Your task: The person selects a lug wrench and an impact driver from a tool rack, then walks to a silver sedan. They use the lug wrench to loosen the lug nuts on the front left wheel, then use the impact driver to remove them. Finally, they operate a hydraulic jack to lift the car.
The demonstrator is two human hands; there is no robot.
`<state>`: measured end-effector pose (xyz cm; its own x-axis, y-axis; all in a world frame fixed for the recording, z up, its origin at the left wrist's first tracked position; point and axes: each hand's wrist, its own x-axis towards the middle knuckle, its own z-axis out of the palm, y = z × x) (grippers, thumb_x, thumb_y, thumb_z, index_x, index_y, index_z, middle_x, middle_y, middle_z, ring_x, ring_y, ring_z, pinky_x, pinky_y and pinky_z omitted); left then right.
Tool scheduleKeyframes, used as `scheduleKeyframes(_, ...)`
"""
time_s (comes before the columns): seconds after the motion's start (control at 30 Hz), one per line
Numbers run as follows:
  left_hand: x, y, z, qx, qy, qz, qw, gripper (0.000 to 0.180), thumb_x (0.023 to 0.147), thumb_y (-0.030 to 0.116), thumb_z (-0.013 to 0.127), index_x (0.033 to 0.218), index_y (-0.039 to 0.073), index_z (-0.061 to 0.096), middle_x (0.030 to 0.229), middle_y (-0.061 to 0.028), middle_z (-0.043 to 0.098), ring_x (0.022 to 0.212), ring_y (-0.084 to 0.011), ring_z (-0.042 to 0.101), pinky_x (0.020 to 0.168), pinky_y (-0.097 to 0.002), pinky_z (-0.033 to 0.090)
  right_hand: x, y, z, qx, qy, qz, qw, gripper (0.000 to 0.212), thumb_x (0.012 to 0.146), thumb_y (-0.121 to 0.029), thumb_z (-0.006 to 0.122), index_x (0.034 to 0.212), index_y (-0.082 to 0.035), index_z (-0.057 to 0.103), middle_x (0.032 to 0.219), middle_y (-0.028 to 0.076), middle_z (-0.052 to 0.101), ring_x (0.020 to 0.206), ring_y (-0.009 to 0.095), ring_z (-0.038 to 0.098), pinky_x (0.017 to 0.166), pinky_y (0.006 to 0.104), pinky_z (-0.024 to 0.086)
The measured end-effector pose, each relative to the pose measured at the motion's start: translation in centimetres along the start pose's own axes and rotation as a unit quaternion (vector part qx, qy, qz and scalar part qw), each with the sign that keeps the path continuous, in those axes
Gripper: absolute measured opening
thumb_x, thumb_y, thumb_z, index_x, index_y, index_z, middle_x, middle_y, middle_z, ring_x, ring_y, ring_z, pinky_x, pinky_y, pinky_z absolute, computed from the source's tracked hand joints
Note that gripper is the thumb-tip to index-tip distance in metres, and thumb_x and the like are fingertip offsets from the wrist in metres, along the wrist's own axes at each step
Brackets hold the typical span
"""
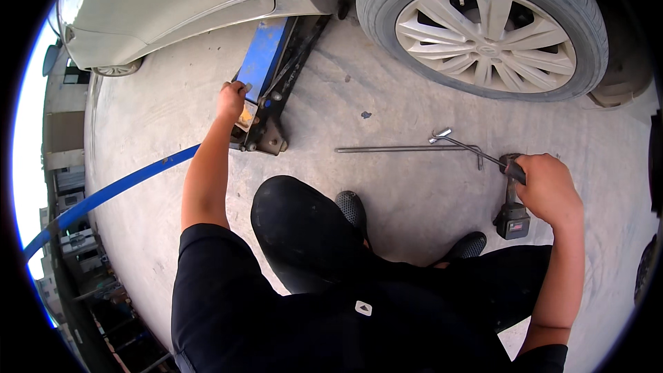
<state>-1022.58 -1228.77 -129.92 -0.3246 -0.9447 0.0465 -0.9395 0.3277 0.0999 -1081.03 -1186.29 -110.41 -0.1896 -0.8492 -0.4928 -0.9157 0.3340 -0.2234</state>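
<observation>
My left hand (233, 99) is closed at the blue floor jack (261, 55), its fingers curled round a small greyish piece at the jack's top edge. Whether that piece belongs to the jack cannot be made out. In my right hand (550, 190) is the black grip of a lug wrench (472, 148), its silver socket end pointing left. Just under that hand a black cordless power tool (512, 217) lies on the floor, its upper part mostly hidden. Beside the wrench rests a long thin metal rod (394, 149) with a bent end.
The jack reaches under a light-coloured car (173, 0). A wheel (483, 41) with a multi-spoke silver rim stands ahead on the right. A long blue bar (131, 179) runs out to the left from the jack. My bent knee (304, 228) is close to the jack, over the concrete floor (387, 117).
</observation>
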Motion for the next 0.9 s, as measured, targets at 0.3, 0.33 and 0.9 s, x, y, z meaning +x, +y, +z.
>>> scheduleKeyframes(0.3,-1.7,-8.1,3.8,0.055,0.023,-0.150,0.987,0.019,0.088,0.020,0.069,0.104,0.010,0.073,0.107,-0.0219,0.064,0.098,-0.0405,0.065,0.089,-0.0472,0.053,1.6,0.8,2.7,-0.023,-0.027,0.056,0.998,0.019,0.071,-0.006,0.067,0.089,0.000,0.065,0.085,0.020,0.065,0.088,0.042,0.060,0.080,0.0494,0.050)
scheduleKeyframes(0.33,-1.7,-8.2,4.2,0.054,0.036,-0.158,0.985,0.019,0.088,0.020,0.069,0.104,0.010,0.073,0.107,-0.0220,0.063,0.099,-0.0406,0.064,0.089,-0.0473,0.053,1.6,0.7,2.8,-0.024,-0.025,0.061,0.998,0.019,0.071,-0.006,0.067,0.089,0.000,0.065,0.085,0.020,0.065,0.088,0.042,0.060,0.080,0.0494,0.050)
scheduleKeyframes(0.9,-3.1,-3.7,5.1,0.054,0.057,-0.176,0.981,0.047,0.096,0.036,0.063,0.128,0.003,0.059,0.122,-0.0245,0.063,0.115,-0.0435,0.059,0.096,-0.0522,0.048,3.8,6.4,2.3,-0.080,-0.019,0.186,0.979,0.022,0.081,-0.006,0.060,0.099,0.000,0.071,0.101,0.019,0.071,0.099,0.037,0.068,0.085,0.0463,0.055)
